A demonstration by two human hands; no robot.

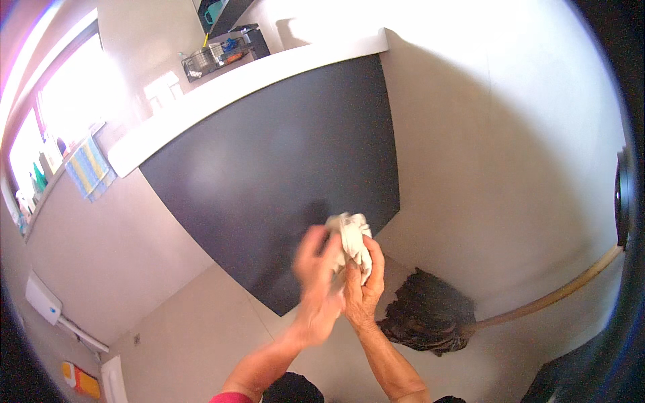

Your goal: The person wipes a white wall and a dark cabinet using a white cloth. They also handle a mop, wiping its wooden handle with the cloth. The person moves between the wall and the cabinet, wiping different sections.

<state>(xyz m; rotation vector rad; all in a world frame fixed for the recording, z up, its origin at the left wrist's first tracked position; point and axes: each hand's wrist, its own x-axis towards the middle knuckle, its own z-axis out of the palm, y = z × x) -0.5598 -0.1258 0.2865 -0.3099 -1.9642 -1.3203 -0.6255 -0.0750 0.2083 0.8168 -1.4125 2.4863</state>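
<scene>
A crumpled off-white cloth point(354, 236) is bunched up in front of a dark panel. My right hand point(363, 285) is closed on it from below and from the right, the thumb pressed against its lower part. Just to the left, my left hand point(314, 269) is blurred by motion, with its fingers apart beside the cloth. Whether those fingertips touch the cloth is hard to make out.
The dark panel point(282, 161) sits beneath a white countertop point(269, 70) with a wire basket point(213, 59) on it. A dark mop head point(430, 312) with a wooden handle point(554, 295) lies at right. A striped towel point(91, 168) hangs by the window; a white cistern point(43, 297) is lower left.
</scene>
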